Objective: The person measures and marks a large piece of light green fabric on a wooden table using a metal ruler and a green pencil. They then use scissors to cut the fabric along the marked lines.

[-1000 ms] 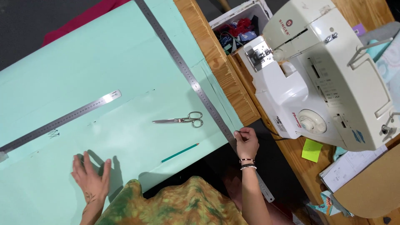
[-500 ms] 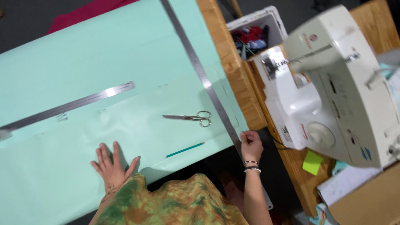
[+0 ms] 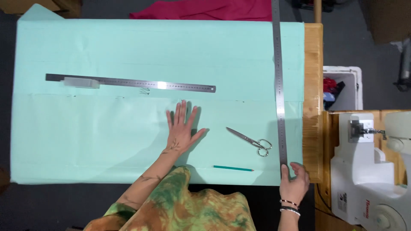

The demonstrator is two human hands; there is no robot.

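- Since the earlier frames the view has swung round: the mint-green cloth (image 3: 128,128) now lies square across the picture instead of slanting, and the sewing machine (image 3: 372,171) has slid from the upper right to the lower right corner
- The left hand (image 3: 182,128) was near the bottom edge of the cloth before; it now lies further up, close to the middle
- That hand is flat, palm down, fingers spread and pointing away from the person, gripping nothing, only pressing on the cloth
- The right hand (image 3: 294,182) keeps its place at the near end of the long metal ruler (image 3: 278,85), thumb and fingers pinching the ruler's end at the cloth's near right corner
- The long ruler runs straight away from the person along the right edge of the cloth, beside the wooden table edge (image 3: 312,107)
- A shorter steel ruler (image 3: 132,83) lies crosswise on the far half of the cloth, well apart from both hands
- Scissors (image 3: 250,141) and a green pencil (image 3: 233,168) lie between the two hands, untouched
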